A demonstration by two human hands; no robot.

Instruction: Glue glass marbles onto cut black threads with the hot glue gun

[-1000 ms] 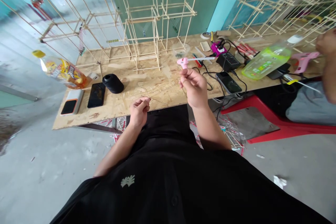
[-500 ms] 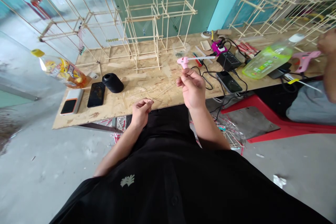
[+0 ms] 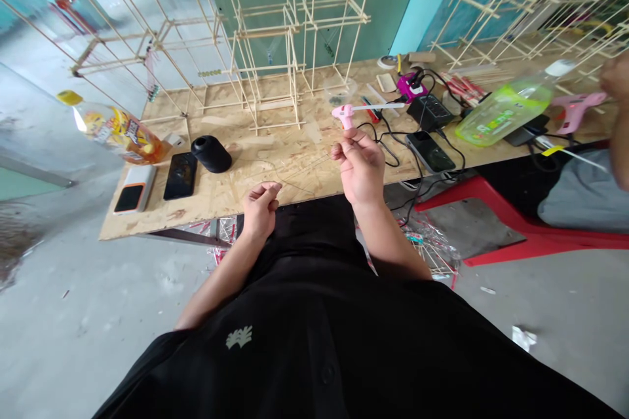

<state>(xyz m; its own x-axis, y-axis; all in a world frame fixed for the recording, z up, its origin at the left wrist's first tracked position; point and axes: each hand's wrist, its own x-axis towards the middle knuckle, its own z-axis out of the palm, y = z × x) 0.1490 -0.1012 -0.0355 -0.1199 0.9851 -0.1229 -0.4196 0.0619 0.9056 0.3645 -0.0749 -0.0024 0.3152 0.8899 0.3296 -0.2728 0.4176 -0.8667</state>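
A very thin, pale thread (image 3: 310, 164) stretches over the table between my two hands, and stretches of it are hard to make out. My left hand (image 3: 260, 209) is closed in a pinch on the thread at the table's front edge. Higher and to the right, my right hand (image 3: 362, 167) pinches the thread with thumb and fingertips. Just beyond its fingertips a pink glue gun (image 3: 345, 116) with a white glue stick lies on the table; its handle is partly hidden behind my fingers. A loose strand curves over the board near my left hand.
Stick frames (image 3: 268, 33) stand along the back. On the left are a drink bottle (image 3: 118, 131), a phone (image 3: 180, 177), a power bank (image 3: 135, 190) and a black cylinder (image 3: 211, 154). Cables, a second phone (image 3: 430, 152) and a green-labelled bottle (image 3: 506, 111) lie right, near another person's arm (image 3: 620, 124).
My left hand has shifted slightly to the left and turned a little. My right hand stays almost in place, and the thread between them is harder to see.
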